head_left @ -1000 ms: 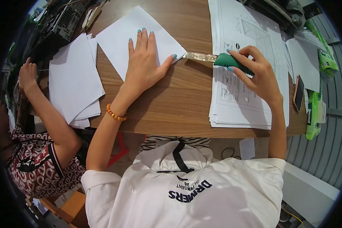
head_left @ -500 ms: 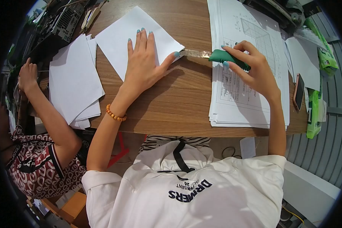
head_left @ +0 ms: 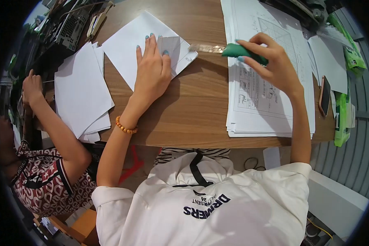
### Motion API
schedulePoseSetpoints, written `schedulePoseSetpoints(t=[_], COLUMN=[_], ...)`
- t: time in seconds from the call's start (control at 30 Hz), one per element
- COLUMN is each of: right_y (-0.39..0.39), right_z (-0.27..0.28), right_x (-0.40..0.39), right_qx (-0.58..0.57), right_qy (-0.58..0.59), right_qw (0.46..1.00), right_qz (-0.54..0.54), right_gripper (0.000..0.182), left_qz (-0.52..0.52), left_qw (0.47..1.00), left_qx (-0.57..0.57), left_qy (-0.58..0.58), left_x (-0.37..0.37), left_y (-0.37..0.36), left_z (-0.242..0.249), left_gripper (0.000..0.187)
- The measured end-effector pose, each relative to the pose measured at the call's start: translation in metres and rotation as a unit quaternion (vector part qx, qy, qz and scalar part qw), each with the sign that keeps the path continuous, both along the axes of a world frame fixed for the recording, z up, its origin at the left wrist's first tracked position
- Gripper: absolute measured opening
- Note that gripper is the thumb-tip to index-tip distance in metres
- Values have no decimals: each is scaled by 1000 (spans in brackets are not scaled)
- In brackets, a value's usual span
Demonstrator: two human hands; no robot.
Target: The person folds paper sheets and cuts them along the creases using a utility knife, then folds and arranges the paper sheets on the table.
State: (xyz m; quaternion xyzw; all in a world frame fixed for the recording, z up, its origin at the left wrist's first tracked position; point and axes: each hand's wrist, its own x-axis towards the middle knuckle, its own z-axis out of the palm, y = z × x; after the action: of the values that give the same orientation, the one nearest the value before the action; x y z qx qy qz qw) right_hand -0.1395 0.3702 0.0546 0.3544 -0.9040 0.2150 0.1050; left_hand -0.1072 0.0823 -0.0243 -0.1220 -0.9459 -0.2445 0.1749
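Note:
My left hand [head_left: 151, 70] lies on a folded sheet of white paper [head_left: 125, 39], fingers stretched forward and the thumb on a turned-over flap. Faint printed lines show on that flap [head_left: 174, 44] toward the right corner. With my right hand [head_left: 274, 61] I hold a knife by its green handle [head_left: 244, 53], its blade [head_left: 207, 48] pointing left. The blade tip overlaps the paper's right corner in this view. My right forearm passes above a stack of printed drawings [head_left: 254, 119].
Loose white sheets [head_left: 80, 90] lie on the left of the wooden desk [head_left: 184, 123]. A phone [head_left: 324, 96] and green packets [head_left: 341, 123] are on the right. Computer equipment [head_left: 71, 30] stands at the back left. Another person's arm [head_left: 55, 112] reaches in at the left.
The paper's upper layer near the right corner is now turned back, showing its printed side. My left thumb has moved in toward the fingers. The knife has shifted slightly up and left.

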Motion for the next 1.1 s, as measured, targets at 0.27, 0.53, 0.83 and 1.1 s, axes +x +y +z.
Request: schedulePoseSetpoints(t=[0.27, 0.53, 0.83, 1.1], right_y=[-26, -53, -64, -82], right_z=[-15, -38, -46, -52], right_x=[-1, -18, -45, -65], right_qx=[62, 2, -7, -29], right_qy=[65, 107, 136, 108], right_qw=[996, 994, 991, 993], right_qz=[16, -13, 0, 27], right_gripper=[31, 31, 31, 32], left_qz=[7, 37, 53, 56], left_qw=[998, 986, 982, 985], left_qx=[-56, -165, -181, -161], left_qy=[-14, -4, -16, -12], left_x=[4, 5, 7, 7], left_y=[5, 9, 12, 12], left_z=[6, 1, 4, 4], left_gripper=[55, 64, 64, 64])
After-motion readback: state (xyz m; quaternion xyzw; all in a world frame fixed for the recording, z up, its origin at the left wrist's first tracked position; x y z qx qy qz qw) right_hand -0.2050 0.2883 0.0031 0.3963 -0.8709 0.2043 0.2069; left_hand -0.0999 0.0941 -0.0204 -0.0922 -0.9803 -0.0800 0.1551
